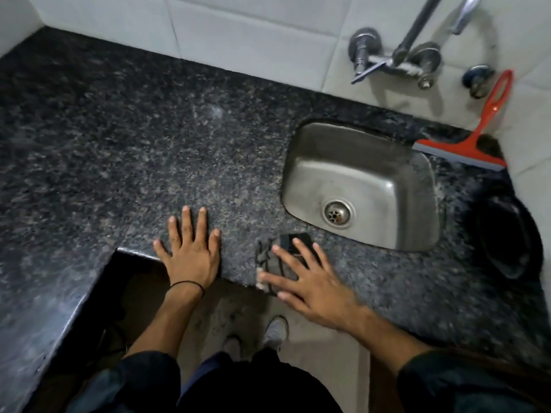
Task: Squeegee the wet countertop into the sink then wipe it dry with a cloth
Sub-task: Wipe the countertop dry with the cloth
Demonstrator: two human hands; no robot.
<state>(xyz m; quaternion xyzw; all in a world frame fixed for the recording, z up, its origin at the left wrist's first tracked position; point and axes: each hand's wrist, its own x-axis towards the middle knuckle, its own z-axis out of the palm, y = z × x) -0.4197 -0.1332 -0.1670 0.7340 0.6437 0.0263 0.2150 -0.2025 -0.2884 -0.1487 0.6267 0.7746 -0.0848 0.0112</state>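
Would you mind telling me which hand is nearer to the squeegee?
Right. The right hand lies front-left of the squeegee, diagonally across the sink; the left hand is farther left.

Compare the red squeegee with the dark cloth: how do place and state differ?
The squeegee stands at the far right of the sink, handle against the wall; the cloth lies near the front edge of the countertop. No hand touches the squeegee; the right hand spreads over the cloth. Both sit beside the sink.

White tiled wall (pixel 238 34) ran along the top — chrome taps (pixel 396 55) at upper right; grey floor (pixel 220 317) at bottom centre.
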